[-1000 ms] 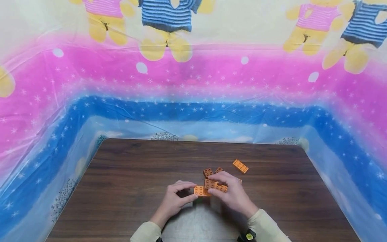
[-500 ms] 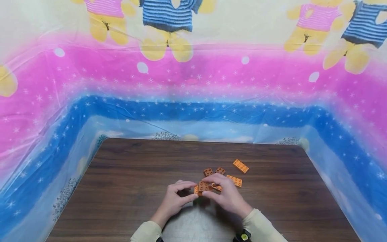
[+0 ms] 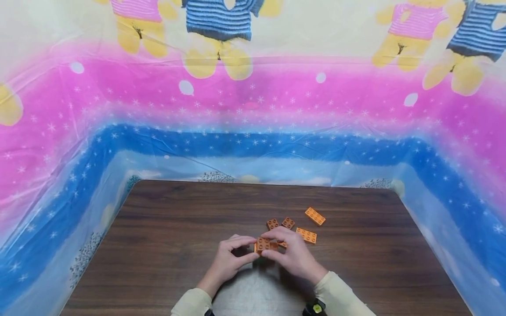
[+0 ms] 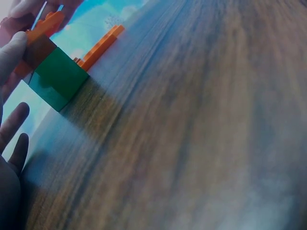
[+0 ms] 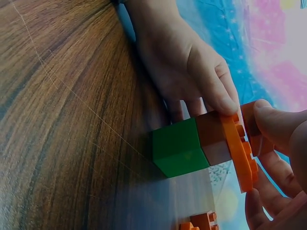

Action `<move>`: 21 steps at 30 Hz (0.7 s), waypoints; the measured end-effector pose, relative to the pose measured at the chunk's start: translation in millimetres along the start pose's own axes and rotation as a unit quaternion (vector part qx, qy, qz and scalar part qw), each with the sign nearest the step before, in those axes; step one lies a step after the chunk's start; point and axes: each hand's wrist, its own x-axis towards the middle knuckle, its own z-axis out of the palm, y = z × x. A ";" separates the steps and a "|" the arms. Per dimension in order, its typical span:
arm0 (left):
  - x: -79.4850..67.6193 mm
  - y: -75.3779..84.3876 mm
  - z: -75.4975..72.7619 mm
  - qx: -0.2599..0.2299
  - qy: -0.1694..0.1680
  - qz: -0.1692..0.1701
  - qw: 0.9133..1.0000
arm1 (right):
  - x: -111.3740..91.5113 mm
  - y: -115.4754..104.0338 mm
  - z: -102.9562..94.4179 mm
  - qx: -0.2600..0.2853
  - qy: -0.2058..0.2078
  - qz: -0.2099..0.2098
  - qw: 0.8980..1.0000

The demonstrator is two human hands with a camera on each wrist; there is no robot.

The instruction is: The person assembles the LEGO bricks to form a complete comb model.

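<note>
My right hand [image 3: 294,252] pinches a reddish-brown toy building brick [image 3: 262,245] between thumb and fingers. It holds the brick close over a flat orange plate brick [image 5: 240,158], near the plate's left end. That plate tops a small stack, with another brown brick [image 5: 213,139] under it and a green brick [image 5: 180,148] standing on the table at the bottom. From the other side, my left hand [image 3: 231,254] grips the stack, its thumb at the orange plate's edge in the right wrist view. The green brick also shows in the left wrist view, below the thumb.
Behind the hands lie two brown bricks, one on the left [image 3: 272,224] and one on the right [image 3: 288,223]. Two orange plate bricks, a nearer [image 3: 306,235] and a farther [image 3: 315,216], rest to the right. A patterned cloth [image 3: 253,145] surrounds the dark wooden table [image 3: 178,210].
My right hand has moved left with the brown brick, bringing it from the middle of the orange plate over its left end. The left hand has stayed in place.
</note>
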 end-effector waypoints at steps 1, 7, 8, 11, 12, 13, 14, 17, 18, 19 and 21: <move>0.0 -0.1 0.0 0.000 0.001 0.000 1.000 | 0.0 0.5 0.6 -0.001 0.000 -0.001 1.000; 0.2 -0.1 0.1 -0.002 0.001 0.005 1.000 | 0.7 0.1 1.8 0.002 -0.002 0.004 1.000; 0.2 0.0 0.0 -0.003 0.001 0.003 1.000 | 0.8 -0.3 1.7 0.002 -0.003 0.005 1.000; 0.2 -0.2 -0.2 -0.008 -0.001 0.002 1.000 | 0.8 -0.5 1.6 -0.002 -0.004 0.007 1.000; 0.1 0.0 -0.3 -0.012 0.000 -0.001 1.000 | 0.7 -0.4 1.7 -0.005 -0.004 0.006 1.000; 0.0 -0.1 -0.5 -0.013 0.000 0.000 1.000 | 0.7 -0.1 1.8 -0.008 -0.004 0.005 1.000; -0.2 -0.1 -0.6 -0.014 0.000 0.001 1.000 | 0.7 0.0 2.0 -0.009 -0.003 0.005 1.000; -0.6 0.4 -0.6 -0.013 0.001 0.006 1.000 | 0.8 0.4 2.5 -0.014 -0.002 0.004 1.000; -0.6 0.5 -0.6 -0.012 0.002 0.007 1.000 | 0.8 0.5 2.7 -0.014 -0.002 0.004 1.000; -0.7 0.6 -0.5 -0.011 0.002 0.009 1.000 | 0.9 0.5 2.9 -0.014 -0.002 0.005 1.000; -0.5 0.9 -0.2 -0.006 0.003 0.013 1.000 | 1.0 0.4 3.1 -0.015 -0.003 0.007 1.000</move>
